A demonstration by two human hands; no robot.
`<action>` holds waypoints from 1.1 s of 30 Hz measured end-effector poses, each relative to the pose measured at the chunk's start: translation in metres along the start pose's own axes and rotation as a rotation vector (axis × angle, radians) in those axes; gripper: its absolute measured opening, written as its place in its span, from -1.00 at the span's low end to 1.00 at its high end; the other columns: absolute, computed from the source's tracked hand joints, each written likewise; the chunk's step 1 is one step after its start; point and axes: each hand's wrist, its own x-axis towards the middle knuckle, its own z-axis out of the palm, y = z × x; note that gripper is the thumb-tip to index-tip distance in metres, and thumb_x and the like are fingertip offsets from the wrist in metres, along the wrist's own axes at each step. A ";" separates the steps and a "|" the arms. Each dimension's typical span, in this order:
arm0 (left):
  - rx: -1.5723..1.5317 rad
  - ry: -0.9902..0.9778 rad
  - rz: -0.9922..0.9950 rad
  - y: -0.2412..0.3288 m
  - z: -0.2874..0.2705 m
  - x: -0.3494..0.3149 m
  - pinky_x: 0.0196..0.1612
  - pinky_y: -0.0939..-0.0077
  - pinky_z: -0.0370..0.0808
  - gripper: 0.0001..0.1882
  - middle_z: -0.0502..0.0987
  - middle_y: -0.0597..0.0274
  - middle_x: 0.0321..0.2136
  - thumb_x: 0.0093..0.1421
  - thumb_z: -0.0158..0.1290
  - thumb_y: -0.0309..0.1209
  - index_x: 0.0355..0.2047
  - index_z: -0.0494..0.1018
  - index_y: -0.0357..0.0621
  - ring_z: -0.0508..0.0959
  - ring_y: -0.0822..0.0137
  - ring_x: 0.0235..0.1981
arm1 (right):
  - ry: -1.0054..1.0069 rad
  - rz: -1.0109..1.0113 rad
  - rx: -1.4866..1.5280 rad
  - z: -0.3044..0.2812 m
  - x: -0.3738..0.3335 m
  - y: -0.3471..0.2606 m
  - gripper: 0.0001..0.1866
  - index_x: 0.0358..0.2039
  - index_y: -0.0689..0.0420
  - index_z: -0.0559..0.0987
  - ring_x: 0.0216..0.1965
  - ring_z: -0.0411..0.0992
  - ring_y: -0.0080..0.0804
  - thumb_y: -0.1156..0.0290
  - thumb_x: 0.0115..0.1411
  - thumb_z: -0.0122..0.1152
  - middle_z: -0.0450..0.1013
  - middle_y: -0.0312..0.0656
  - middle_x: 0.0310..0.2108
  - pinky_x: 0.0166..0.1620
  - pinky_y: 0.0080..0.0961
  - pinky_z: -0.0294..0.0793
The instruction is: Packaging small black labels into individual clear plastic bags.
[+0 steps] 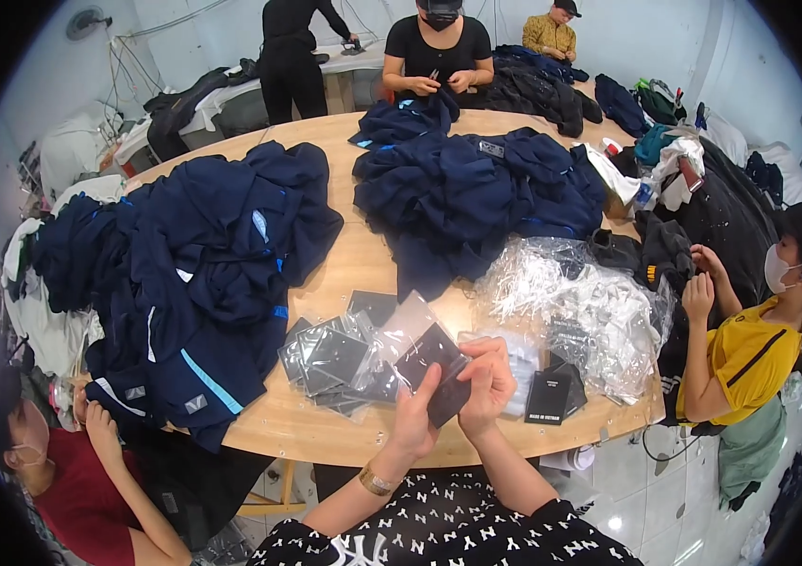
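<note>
In front of me, my left hand is closed around the lower left edge of a black card. My right hand pinches the card's right side with thumb and fingers. A clear plastic sleeve extends past the card's far end; whether the card is inside it I cannot tell. Just left of my hands lies a loose heap of clear-bagged dark cards. To the right, a black printed hang tag rests near the table's front edge, beside a stack of clear sleeves.
A large clear bag of white tag strings sits at right. Navy garments pile up on the left and far middle of the wooden table. Co-workers sit left and right; another person handles cloth across the table.
</note>
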 end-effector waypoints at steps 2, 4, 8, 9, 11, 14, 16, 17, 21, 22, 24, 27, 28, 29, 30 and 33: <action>-0.014 0.017 -0.003 0.002 -0.002 0.003 -0.23 0.58 0.45 -0.78 0.46 0.35 -0.28 0.23 -0.14 -0.31 -0.15 0.32 -0.09 0.48 0.49 -0.28 | -0.065 0.103 0.098 0.001 0.005 -0.007 -0.71 -0.40 0.23 0.40 -0.16 0.30 -0.33 0.21 0.13 0.05 0.35 -0.04 -0.29 -0.07 -0.44 0.23; -0.018 0.006 -0.010 0.007 -0.007 0.006 -0.25 0.52 0.48 -0.77 0.48 0.30 -0.29 0.22 -0.12 -0.30 -0.15 0.32 -0.10 0.51 0.45 -0.31 | -0.232 0.175 0.293 -0.004 0.011 -0.006 -0.39 0.08 0.23 0.14 -0.03 0.27 -0.34 0.43 0.05 0.15 0.29 -0.04 -0.10 0.01 -0.47 0.24; 0.013 0.002 0.013 0.019 -0.006 0.010 -0.25 0.56 0.45 -0.75 0.48 0.30 -0.29 0.19 -0.05 -0.31 -0.15 0.34 -0.11 0.50 0.45 -0.30 | -0.481 0.454 0.526 -0.018 0.016 -0.010 -0.19 0.21 0.21 -0.07 0.06 0.18 -0.36 0.62 0.01 0.14 0.17 -0.03 0.07 0.07 -0.49 0.19; 0.012 0.006 0.018 0.017 -0.007 0.011 -0.25 0.56 0.45 -0.75 0.48 0.30 -0.29 0.19 -0.05 -0.31 -0.15 0.34 -0.11 0.50 0.45 -0.30 | -0.492 0.464 0.536 -0.020 0.016 -0.011 -0.25 0.20 0.22 -0.01 0.06 0.19 -0.39 0.67 0.02 0.11 0.19 -0.05 0.05 0.05 -0.50 0.21; 0.014 0.000 -0.008 0.008 -0.010 0.011 -0.37 0.57 0.46 -0.76 0.48 0.32 -0.31 0.19 -0.05 -0.30 -0.16 0.35 -0.09 0.50 0.47 -0.35 | -0.498 0.435 0.423 -0.024 0.016 -0.012 -0.35 0.15 0.25 0.12 -0.01 0.25 -0.43 0.65 0.03 0.10 0.24 -0.08 0.01 -0.03 -0.55 0.31; 0.002 0.022 -0.028 0.005 -0.013 0.014 -0.45 0.58 0.44 -0.76 0.48 0.33 -0.34 0.19 -0.04 -0.28 -0.17 0.35 -0.08 0.50 0.48 -0.40 | -0.455 0.474 0.333 -0.025 0.012 -0.013 -0.56 -0.01 0.28 0.31 -0.29 0.36 -0.57 0.63 0.06 0.10 0.38 -0.20 -0.24 -0.25 -0.69 0.39; 0.078 -0.014 -0.003 0.011 -0.017 0.017 -0.41 0.59 0.46 -0.74 0.49 0.32 -0.33 0.18 -0.03 -0.28 -0.17 0.37 -0.13 0.50 0.48 -0.40 | -0.337 0.452 0.185 -0.014 0.012 -0.015 -0.70 -0.13 0.25 0.41 -0.51 0.28 -0.74 0.64 0.07 0.07 0.37 -0.38 -0.50 -0.43 -0.81 0.28; 0.074 0.003 0.015 0.014 -0.018 0.019 -0.41 0.59 0.46 -0.74 0.49 0.32 -0.33 0.18 -0.03 -0.28 -0.17 0.37 -0.13 0.50 0.48 -0.40 | -0.359 0.458 0.196 -0.014 0.011 -0.011 -0.70 -0.13 0.25 0.41 -0.51 0.28 -0.74 0.64 0.07 0.07 0.37 -0.38 -0.50 -0.43 -0.81 0.28; 0.208 0.035 0.197 0.014 -0.033 0.025 -0.28 0.67 0.40 -0.72 0.49 0.30 -0.31 0.14 0.04 -0.30 -0.24 0.44 -0.27 0.45 0.57 -0.35 | -0.328 0.419 -0.021 -0.020 0.010 -0.003 -0.74 -0.17 0.25 0.45 -0.47 0.28 -0.75 0.67 0.08 0.01 0.39 -0.38 -0.46 -0.36 -0.83 0.24; 0.296 0.020 0.234 0.014 -0.038 0.027 -0.26 0.65 0.42 -0.72 0.49 0.28 -0.29 0.15 0.02 -0.34 -0.20 0.40 -0.28 0.46 0.54 -0.33 | -0.340 0.437 -0.026 -0.021 0.012 -0.004 -0.73 -0.17 0.25 0.44 -0.47 0.27 -0.75 0.67 0.08 0.01 0.38 -0.38 -0.46 -0.36 -0.82 0.24; 0.380 0.029 0.258 0.020 -0.039 0.025 -0.23 0.63 0.43 -0.72 0.48 0.28 -0.28 0.15 0.01 -0.39 -0.16 0.37 -0.27 0.47 0.53 -0.32 | -0.402 0.481 -0.029 -0.030 0.014 -0.002 -0.66 -0.10 0.25 0.40 -0.48 0.26 -0.75 0.66 0.06 0.02 0.38 -0.39 -0.46 -0.37 -0.82 0.23; 0.173 0.056 0.246 0.013 -0.043 0.031 -0.23 0.64 0.42 -0.72 0.48 0.32 -0.30 0.13 0.04 -0.39 -0.17 0.38 -0.24 0.45 0.55 -0.32 | -0.464 0.517 0.182 -0.021 0.010 -0.014 -0.39 0.09 0.22 0.23 -0.56 0.18 -0.79 0.71 -0.04 0.05 0.27 -0.48 -0.55 -0.48 -0.86 0.14; 0.159 0.041 0.264 0.014 -0.039 0.030 -0.23 0.64 0.42 -0.73 0.48 0.32 -0.31 0.13 0.04 -0.40 -0.17 0.38 -0.24 0.45 0.55 -0.32 | -0.487 0.525 0.129 -0.022 0.010 -0.012 -0.28 0.16 0.21 0.12 -0.55 0.21 -0.78 0.72 -0.07 0.05 0.27 -0.46 -0.53 -0.46 -0.86 0.16; 0.149 0.024 0.284 0.017 -0.033 0.028 -0.23 0.64 0.42 -0.73 0.48 0.32 -0.32 0.12 0.05 -0.40 -0.18 0.38 -0.24 0.45 0.55 -0.32 | -0.513 0.541 0.097 -0.024 0.010 -0.014 -0.28 0.16 0.21 0.14 -0.54 0.20 -0.77 0.71 -0.08 0.06 0.29 -0.44 -0.49 -0.47 -0.86 0.16; 0.152 0.032 0.261 0.016 -0.034 0.027 -0.23 0.64 0.43 -0.72 0.48 0.32 -0.32 0.11 0.06 -0.40 -0.18 0.37 -0.25 0.45 0.55 -0.32 | -0.503 0.552 0.103 -0.023 0.007 -0.012 -0.28 0.16 0.20 0.14 -0.54 0.20 -0.78 0.71 -0.08 0.06 0.29 -0.44 -0.49 -0.47 -0.86 0.15; 0.208 0.053 0.336 0.019 -0.026 0.020 -0.28 0.64 0.42 -0.72 0.48 0.34 -0.33 0.11 0.06 -0.34 -0.22 0.39 -0.25 0.44 0.57 -0.34 | -0.526 0.561 0.097 -0.017 0.005 -0.008 -0.30 0.16 0.20 0.13 -0.47 0.27 -0.72 0.68 -0.05 0.07 0.35 -0.34 -0.38 -0.43 -0.84 0.24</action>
